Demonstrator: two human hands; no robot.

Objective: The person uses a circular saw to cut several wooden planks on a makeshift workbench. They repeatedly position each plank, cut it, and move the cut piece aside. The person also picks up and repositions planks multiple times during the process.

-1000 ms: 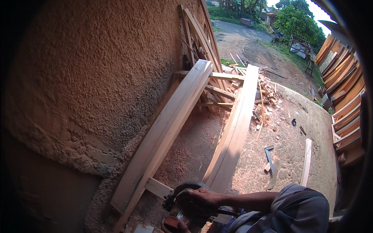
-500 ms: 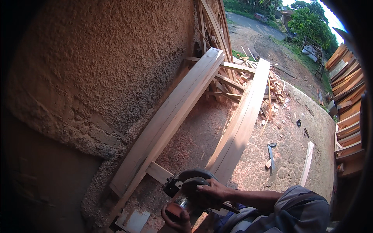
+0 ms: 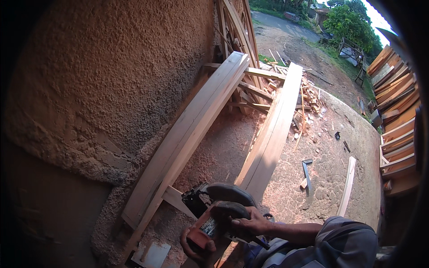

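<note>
A circular saw [image 3: 229, 193] with a dark round guard and a reddish motor housing is at the lower middle, over the near end of a long pale plank [image 3: 269, 147]. My right hand [image 3: 254, 222] is closed round its dark handle. Lower down, my left hand [image 3: 196, 251] cups the reddish end of the motor housing, with its fingers curled over it. A dark line runs lengthwise along the plank. The saw's body hides the plank's near end, and I cannot tell whether the blade touches wood.
Left of the plank lies another thick timber [image 3: 185, 134], beside a rough wall [image 3: 111, 80]. Crosspieces [image 3: 266, 73] run under both. On the ground to the right are a try square [image 3: 306, 175], a loose wood strip [image 3: 346, 185] and offcuts [image 3: 313, 102]. Stacked boards [image 3: 397, 98] stand far right.
The saw has tilted and risen slightly in both hands, showing more of its round guard. The whole view has shifted a little, so the timbers appear farther left and higher.
</note>
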